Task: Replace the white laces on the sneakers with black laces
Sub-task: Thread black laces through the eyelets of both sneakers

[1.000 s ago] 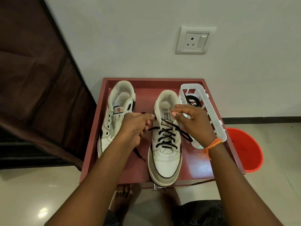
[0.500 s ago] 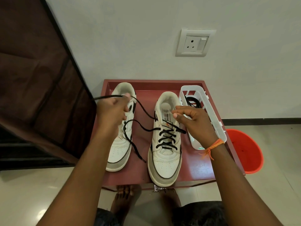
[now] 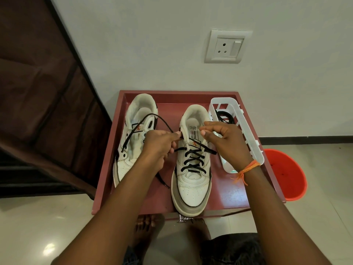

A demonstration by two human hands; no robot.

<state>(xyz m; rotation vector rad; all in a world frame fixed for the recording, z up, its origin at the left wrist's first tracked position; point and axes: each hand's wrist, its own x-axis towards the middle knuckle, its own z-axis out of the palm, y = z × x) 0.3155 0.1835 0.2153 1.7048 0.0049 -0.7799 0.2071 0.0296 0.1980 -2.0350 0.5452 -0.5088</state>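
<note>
L hand (image 3: 159, 143) pinches black lace (image 3: 152, 116) by right sneaker (image 3: 193, 159) mid-tray (image 3: 225, 196), aiming eyelet; R hand (image 3: 227, 142), fingers curled, steadies tongue.

Left hand (image 3: 158, 144) hides part of left sneaker (image 3: 133, 138); tongue label txt unreadable.

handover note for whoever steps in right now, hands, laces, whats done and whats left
Left hand pinches the black lace beside the right sneaker.
Right hand pinches at that sneaker's tongue.
Done: right sneaker cross-laced in black over its lower eyelets.
Left: its top eyelets; the left sneaker has no lace threaded.
Another black lace sits in the white basket on the red tray.
</note>
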